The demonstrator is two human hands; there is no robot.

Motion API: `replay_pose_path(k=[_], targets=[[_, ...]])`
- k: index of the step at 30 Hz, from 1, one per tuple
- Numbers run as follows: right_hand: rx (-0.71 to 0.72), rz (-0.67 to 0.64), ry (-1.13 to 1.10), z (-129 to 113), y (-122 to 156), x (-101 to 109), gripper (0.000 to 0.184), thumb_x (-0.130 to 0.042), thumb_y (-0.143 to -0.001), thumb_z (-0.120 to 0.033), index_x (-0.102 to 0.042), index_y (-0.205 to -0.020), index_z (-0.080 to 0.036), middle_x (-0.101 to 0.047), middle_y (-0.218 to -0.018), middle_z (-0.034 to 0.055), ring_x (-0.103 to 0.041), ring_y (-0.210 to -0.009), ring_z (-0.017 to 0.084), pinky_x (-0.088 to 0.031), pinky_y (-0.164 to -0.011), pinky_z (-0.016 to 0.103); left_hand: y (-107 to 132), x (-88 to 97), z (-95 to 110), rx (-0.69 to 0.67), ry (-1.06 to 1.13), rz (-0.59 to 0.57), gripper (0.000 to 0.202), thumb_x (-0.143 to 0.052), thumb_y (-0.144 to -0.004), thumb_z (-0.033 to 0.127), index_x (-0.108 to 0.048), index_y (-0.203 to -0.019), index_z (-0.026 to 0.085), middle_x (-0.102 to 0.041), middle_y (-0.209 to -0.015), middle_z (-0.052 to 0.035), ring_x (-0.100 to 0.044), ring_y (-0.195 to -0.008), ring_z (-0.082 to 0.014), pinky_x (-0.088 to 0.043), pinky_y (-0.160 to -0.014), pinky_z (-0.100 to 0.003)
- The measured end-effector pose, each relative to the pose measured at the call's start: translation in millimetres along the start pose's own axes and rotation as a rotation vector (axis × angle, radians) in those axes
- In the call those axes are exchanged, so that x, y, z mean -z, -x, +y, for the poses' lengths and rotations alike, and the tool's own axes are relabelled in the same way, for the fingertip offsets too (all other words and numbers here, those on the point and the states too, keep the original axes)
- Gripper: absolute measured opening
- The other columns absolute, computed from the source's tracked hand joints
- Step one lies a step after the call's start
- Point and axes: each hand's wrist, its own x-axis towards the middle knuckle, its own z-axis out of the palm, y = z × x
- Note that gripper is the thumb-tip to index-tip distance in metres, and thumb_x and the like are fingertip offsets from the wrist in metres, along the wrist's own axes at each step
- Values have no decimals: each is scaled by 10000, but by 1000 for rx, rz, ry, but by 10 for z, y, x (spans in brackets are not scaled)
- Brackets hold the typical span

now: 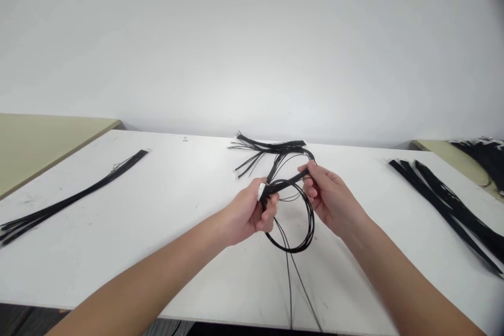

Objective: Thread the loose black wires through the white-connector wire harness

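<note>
My left hand (254, 210) is closed round one end of a black wire harness (309, 231), where a white connector (261, 191) shows by the thumb. Thin wires of the harness hang in a loop below and between the hands, and a couple of strands trail down toward the table's front edge. My right hand (328, 191) pinches a flat black sleeved part of the same harness between thumb and fingers. Just behind the hands, a bundle of black wires (271, 147) with loose, fanned-out ends lies on the table; some strands seem to run into the held harness.
Another black cable bundle (94, 186) lies on the left of the white table (157, 231). Several flat black cables (444, 199) rest on the right. Beige surfaces (51, 139) adjoin both sides, the right one bearing a dark heap (486, 160). A white wall (252, 47) stands behind.
</note>
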Motion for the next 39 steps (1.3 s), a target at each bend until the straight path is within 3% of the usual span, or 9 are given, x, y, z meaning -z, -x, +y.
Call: replay_pose_path(k=[5,8,11,16,19,23,30,39], targets=[[-22,-61,-160,48,18,-34,291,-714,-741,-415,-664,-943,-211,-586,-725,-26,-543,-568,63,-540,-580,168,25,7,36,-93,179,-61,392,-335,-896,356,-473,-585,162,-283,-370,72,-240,-280,-45,-248,-361,-179],[14,-92,-98,60,51,-45,261,-705,-744,-311,-657,-980,-209,-634,-827,12,-622,-719,122,-560,-771,270,39,0,53,-144,261,-100,388,-305,-912,323,-478,-604,162,-248,-376,81,-216,-277,-40,-240,-352,-170],[110,-97,70,101,53,-38,226,-706,-722,-244,-653,-936,-198,-651,-876,31,-632,-814,162,-518,-855,343,50,-1,48,-173,280,-124,388,-299,-920,314,-487,-617,162,-230,-377,83,-209,-281,-42,-252,-360,-174],[267,-205,581,167,67,-46,129,-685,-755,-286,-661,-839,-192,-618,-745,4,-549,-697,132,-457,-662,283,57,7,32,-182,268,-148,398,-291,-925,315,-504,-625,164,-204,-376,86,-211,-286,-47,-268,-373,-181],[332,-215,750,176,94,-57,112,-630,-803,-307,-661,-805,-200,-613,-718,-1,-504,-626,119,-422,-605,281,53,4,33,-184,265,-156,404,-283,-927,317,-510,-630,165,-195,-372,87,-207,-288,-49,-263,-373,-181],[555,-172,817,191,121,-58,93,-605,-815,-245,-644,-743,-199,-624,-731,8,-512,-620,122,-432,-594,280,51,1,31,-185,267,-147,402,-268,-935,326,-501,-645,171,-197,-370,88,-200,-288,-53,-270,-380,-186],[988,-82,870,232,150,-72,108,-572,-823,-141,-659,-796,-201,-605,-687,22,-544,-635,141,-454,-577,292,79,-24,21,-202,208,-116,406,-277,-942,362,-509,-668,173,-225,-358,85,-215,-287,-52,-284,-398,-189],[1005,-150,989,130,212,-69,91,-596,-802,-119,-657,-763,-174,-536,-620,0,-450,-549,98,-371,-491,240,76,-40,12,-218,175,-51,420,-281,-945,403,-510,-676,174,-235,-346,86,-218,-288,-48,-273,-406,-195]])
